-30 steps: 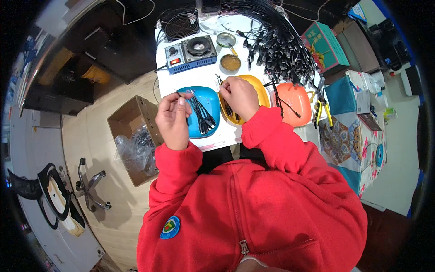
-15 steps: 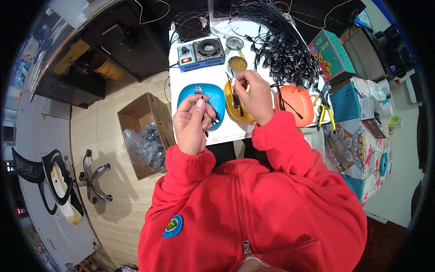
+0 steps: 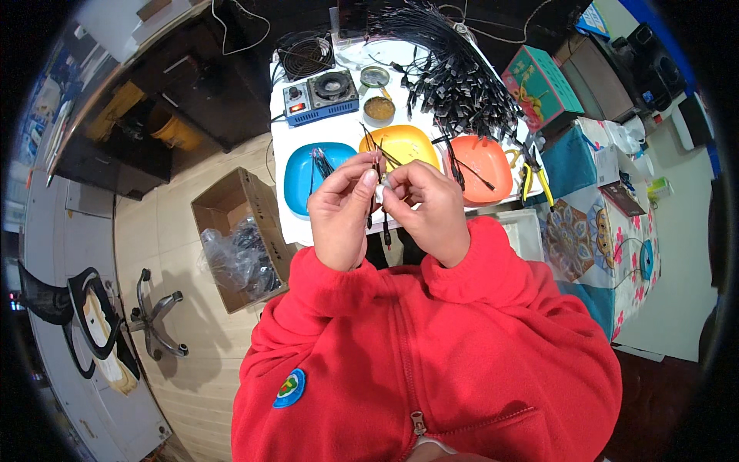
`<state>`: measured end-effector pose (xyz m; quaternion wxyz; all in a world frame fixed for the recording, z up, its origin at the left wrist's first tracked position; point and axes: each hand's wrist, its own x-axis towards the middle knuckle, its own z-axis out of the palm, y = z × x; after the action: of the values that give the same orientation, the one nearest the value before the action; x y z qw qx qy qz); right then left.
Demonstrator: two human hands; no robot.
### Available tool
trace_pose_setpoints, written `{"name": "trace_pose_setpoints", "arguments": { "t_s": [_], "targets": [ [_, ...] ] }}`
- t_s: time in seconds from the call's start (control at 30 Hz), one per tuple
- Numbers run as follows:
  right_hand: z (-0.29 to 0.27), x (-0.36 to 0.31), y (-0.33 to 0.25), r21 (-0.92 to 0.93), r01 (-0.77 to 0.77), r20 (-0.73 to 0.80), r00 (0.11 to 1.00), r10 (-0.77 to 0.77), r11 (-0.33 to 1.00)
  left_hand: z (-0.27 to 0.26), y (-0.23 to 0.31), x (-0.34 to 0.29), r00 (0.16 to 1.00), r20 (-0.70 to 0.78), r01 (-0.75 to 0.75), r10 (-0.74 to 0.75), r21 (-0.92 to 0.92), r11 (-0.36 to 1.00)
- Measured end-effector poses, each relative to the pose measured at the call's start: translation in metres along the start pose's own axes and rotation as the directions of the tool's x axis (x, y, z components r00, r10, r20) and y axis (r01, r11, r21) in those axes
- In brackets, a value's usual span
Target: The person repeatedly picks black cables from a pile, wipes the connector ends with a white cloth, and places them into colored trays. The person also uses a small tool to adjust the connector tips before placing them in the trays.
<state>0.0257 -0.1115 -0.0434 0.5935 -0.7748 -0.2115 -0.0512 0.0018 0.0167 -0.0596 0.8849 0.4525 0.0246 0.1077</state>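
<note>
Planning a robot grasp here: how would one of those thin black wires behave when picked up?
Probably floppy: the black wires pinched between both hands droop and splay. Likely light, since fingertips hold them. Apt to tangle, judging by the heaped bundle.

You have one view, from your head, looking steeply down over your red jacket (image 3: 431, 362) to the bench (image 3: 400, 115) ahead. Your hands sit close beneath it, mid-frame. The fisheye bends the floor (image 3: 192, 369) around the rim.
</note>
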Motion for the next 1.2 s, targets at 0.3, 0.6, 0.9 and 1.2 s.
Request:
{"name": "trace_pose_setpoints", "arguments": {
  "t_s": [0.3,0.6,0.9,1.2],
  "targets": [
    [-0.013,0.002,0.009,-0.020,0.049,0.139,0.989,-0.045,0.999,-0.003,-0.003,0.001,0.993,0.012,0.115,-0.114,-0.025,0.993],
    [-0.027,0.023,0.002,0.024,-0.035,0.081,0.996,0.033,0.999,-0.001,-0.003,-0.001,0.997,0.062,0.041,-0.055,0.204,0.978],
    [-0.017,0.016,0.009,0.347,-0.092,0.109,0.992,0.058,0.933,-0.007,-0.007,-0.003,0.989,0.081,0.133,-0.125,-0.104,0.986],
    [-0.029,0.019,0.015,0.636,-0.478,0.498,0.854,0.151,0.606,-0.015,0.006,-0.007,0.875,0.346,0.433,-0.340,-0.244,0.868]
  ]
}}
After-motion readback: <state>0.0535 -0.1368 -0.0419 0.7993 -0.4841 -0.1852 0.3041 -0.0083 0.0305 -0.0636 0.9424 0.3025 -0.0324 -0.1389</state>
